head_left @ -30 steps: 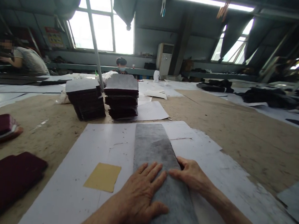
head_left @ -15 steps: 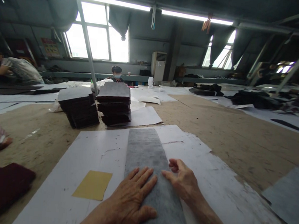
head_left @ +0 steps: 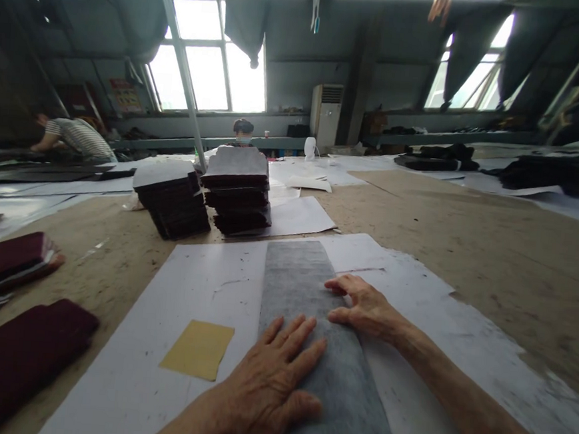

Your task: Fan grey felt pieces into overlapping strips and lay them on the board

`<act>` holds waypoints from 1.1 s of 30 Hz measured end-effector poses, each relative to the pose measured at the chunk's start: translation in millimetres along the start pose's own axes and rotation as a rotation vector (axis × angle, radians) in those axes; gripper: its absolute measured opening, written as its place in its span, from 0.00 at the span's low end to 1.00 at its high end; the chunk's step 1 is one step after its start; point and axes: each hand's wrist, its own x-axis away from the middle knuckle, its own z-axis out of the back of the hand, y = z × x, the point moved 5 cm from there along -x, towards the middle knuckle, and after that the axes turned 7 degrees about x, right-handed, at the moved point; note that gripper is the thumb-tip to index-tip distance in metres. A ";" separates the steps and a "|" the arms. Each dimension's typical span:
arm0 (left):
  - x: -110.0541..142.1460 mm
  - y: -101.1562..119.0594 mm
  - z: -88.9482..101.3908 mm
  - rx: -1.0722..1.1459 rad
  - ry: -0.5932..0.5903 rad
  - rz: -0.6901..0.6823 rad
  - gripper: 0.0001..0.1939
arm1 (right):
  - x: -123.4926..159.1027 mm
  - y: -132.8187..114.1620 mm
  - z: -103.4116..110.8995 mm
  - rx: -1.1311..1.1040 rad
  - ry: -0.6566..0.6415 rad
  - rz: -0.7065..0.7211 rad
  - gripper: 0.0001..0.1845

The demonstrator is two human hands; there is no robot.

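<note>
A long grey piece of cloth-like material point(head_left: 295, 271) lies lengthwise on a large white paper sheet point(head_left: 215, 271). My left hand point(head_left: 277, 376) rests flat on it, fingers stretched and thumb out to the side. At the strip's right edge is my right hand point(head_left: 357, 306), touching or just over it, with thumb and fingers apart and nothing visible between them. A yellow square of paper point(head_left: 199, 349) lies on the white sheet, left of my left hand. The strip's near end runs out of view at the bottom.
Two stacks of dark cut pieces, a left stack point(head_left: 173, 201) and a right stack point(head_left: 238, 196), stand beyond the sheet. Maroon folded pieces point(head_left: 22, 356) lie at the left. Dark cloth point(head_left: 437, 156) is piled at the far right. Two people sit or lean at the back.
My right hand has moved forward along the strip's right edge. My left hand stays flat on the strip. The whole view has shifted, so things appear farther right and slightly higher.
</note>
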 end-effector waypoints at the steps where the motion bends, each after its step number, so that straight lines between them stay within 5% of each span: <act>1: 0.3 -3.0 2.4 0.020 0.064 0.032 0.29 | 0.7 1.5 -1.4 -0.008 -0.004 -0.005 0.27; 6: -10.0 -30.8 30.5 -0.029 0.386 0.269 0.25 | 5.7 3.0 -3.8 -0.019 -0.017 -0.091 0.14; 14: -44.5 -61.5 61.0 -0.119 0.400 0.385 0.27 | 17.5 -0.6 -4.2 0.012 0.009 -0.203 0.07; 21: -31.5 -81.9 58.9 0.082 0.429 0.561 0.14 | 17.4 3.4 -6.7 0.019 0.008 -0.267 0.08; 26: -26.6 -88.4 57.4 0.160 0.482 0.628 0.18 | 20.9 9.1 -3.7 0.050 0.026 -0.343 0.18; 33: -29.3 -86.2 59.0 0.100 0.502 0.658 0.16 | 22.5 14.9 -8.4 0.100 0.041 -0.402 0.19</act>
